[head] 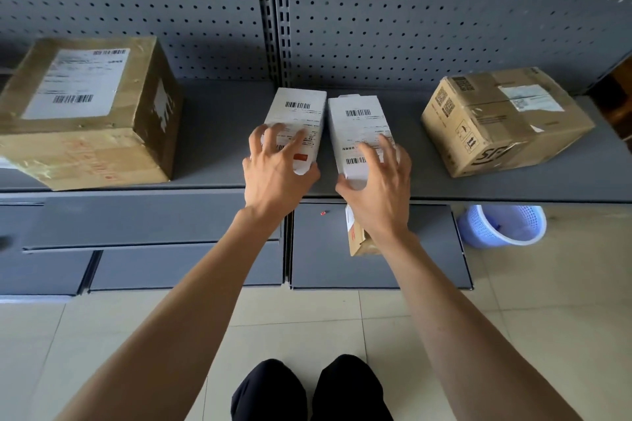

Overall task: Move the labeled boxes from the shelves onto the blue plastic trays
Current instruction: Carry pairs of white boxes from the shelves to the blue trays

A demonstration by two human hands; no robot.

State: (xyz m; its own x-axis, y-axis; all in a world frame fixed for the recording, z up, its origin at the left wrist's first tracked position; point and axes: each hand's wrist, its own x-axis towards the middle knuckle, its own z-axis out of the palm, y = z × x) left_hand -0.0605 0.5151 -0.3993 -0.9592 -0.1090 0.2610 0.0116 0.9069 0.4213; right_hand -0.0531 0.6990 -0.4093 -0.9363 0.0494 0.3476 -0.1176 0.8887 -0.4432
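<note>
Two small white boxes with barcode labels lie side by side in the middle of a grey shelf point(219, 133). My left hand point(273, 171) lies over the near end of the left white box point(297, 109), fingers spread on its top and thumb at its near right corner. In the same way, my right hand point(379, 188) clasps the near end of the right white box point(355, 116). Both boxes still rest on the shelf. A large labeled cardboard box point(85, 113) stands at the shelf's left, a smaller labeled cardboard box point(506, 120) at its right.
A grey pegboard wall point(410, 10) backs the shelf. Lower grey shelves point(171, 222) jut out below, with a small cardboard box point(357, 239) partly hidden under my right wrist. A pale blue perforated basket point(502, 225) sits on the tiled floor point(307, 318) at right.
</note>
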